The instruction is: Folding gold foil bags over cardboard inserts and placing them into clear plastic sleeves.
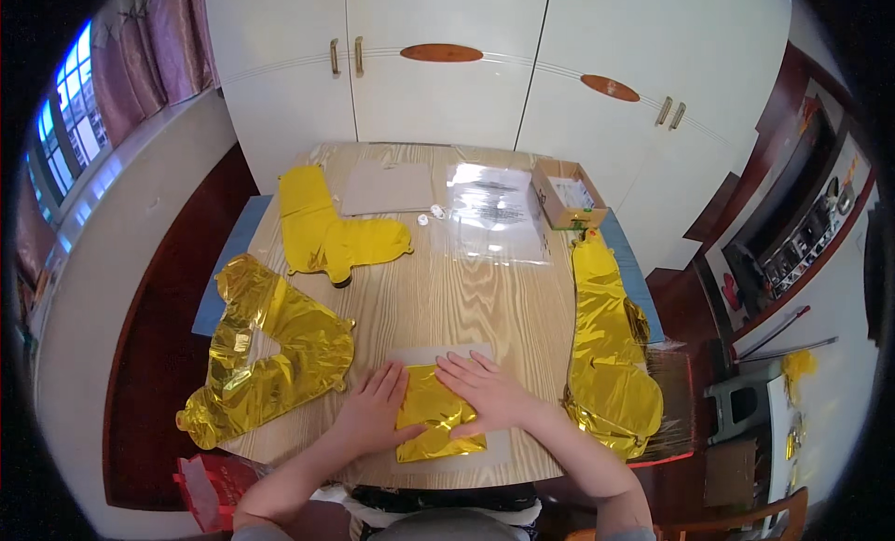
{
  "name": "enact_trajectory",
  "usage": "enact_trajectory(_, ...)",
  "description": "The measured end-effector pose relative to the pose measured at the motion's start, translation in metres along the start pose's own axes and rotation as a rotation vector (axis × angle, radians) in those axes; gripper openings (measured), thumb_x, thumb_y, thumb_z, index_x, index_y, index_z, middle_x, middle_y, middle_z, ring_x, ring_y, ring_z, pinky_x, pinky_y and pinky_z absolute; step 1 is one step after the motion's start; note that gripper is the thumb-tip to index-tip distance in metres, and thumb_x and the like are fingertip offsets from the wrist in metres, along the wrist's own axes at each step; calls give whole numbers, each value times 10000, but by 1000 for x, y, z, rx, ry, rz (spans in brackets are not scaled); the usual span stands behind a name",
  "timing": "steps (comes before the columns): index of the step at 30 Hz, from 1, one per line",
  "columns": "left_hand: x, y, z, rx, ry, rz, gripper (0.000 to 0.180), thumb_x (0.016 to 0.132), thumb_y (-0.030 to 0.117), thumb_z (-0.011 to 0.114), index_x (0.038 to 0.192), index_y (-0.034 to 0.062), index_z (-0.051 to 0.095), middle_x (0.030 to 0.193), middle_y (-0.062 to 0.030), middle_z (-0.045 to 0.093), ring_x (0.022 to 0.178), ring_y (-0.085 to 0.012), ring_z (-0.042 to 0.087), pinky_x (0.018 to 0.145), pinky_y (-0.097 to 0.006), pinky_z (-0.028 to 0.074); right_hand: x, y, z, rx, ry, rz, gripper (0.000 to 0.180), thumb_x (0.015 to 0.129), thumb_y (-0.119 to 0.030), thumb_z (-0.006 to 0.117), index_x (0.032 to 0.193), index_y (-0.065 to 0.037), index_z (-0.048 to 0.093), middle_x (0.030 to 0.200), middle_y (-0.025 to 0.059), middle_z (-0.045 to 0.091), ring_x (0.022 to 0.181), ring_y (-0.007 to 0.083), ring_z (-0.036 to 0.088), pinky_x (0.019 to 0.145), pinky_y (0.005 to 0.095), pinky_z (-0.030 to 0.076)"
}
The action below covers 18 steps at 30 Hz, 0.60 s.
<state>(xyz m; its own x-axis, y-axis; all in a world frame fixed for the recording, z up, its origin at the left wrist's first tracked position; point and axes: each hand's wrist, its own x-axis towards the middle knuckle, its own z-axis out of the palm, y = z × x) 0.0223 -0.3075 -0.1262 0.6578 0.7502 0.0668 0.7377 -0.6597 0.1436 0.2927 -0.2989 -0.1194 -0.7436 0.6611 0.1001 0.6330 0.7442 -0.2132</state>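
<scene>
A piece of gold foil [431,399], folded into a flat rectangle, lies at the table's near edge on a thin grey card [497,448]. My left hand [371,415] rests along its left side, fingers stretched and thumb over the lower part. Across its upper right corner and right side lies my right hand [487,392], with its fingers spread. Neither hand is gripping. Unfolded, flat gold foil balloons surround the work: a wide angular one [303,331] at the left, an L-shaped one [312,228] at the far left, and a long one [601,331] along the right edge.
At the table's back are grey cards [387,187], clear plastic bags [494,210], an open cardboard box [571,205] and small white bits [437,211]. White cabinets [447,98] stand behind the wooden table [438,298]. A red bag [210,490] sits below at the left.
</scene>
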Motion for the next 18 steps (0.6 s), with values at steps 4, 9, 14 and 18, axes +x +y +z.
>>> enact_trajectory(4, -1, 0, -15, 46, -39, -53, 932, 848, 589, 577, 1428, -94, 320, 1480, -292, 312, 1407, -407, 288, 1157, -498, 224, 1, -5, -4, -100, -33, 48, 1045, 745, -768, 554, 1459, -30, 362, 1552, 168, 292, 1446, 374, 226, 1173, 533, 158)
enact_trajectory(9, -27, 0, 6, -520, 125, -249, 826, 871, 374, 652, 1458, -70, 276, 1469, -307, 308, 1375, -401, 330, 1136, -492, 265, 2, -8, -6, -102, -46, 69, 1071, 705, -778, 581, 1460, -48, 368, 1553, 174, 281, 1436, 431, 205, 1165, 570, 139)
enact_trajectory(14, -23, 17, -19, -1797, 146, -673, 710, 932, 144, 585, 1506, -21, 202, 1494, -231, 322, 1340, -300, 399, 1066, -398, 381, 3, -12, -6, -86, -46, 67, 1075, 706, -781, 574, 1463, -47, 365, 1549, 175, 288, 1438, 425, 203, 1166, 564, 141)
enact_trajectory(18, -16, 1, -19, -1775, 183, -820, 687, 939, 116, 571, 1518, 23, 212, 1276, -103, 542, 1068, -178, 550, 867, -279, 461, 4, -16, -9, -110, -40, 71, 1073, 710, -790, 557, 1468, -57, 355, 1536, 177, 312, 1424, 427, 230, 1161, 543, 166)
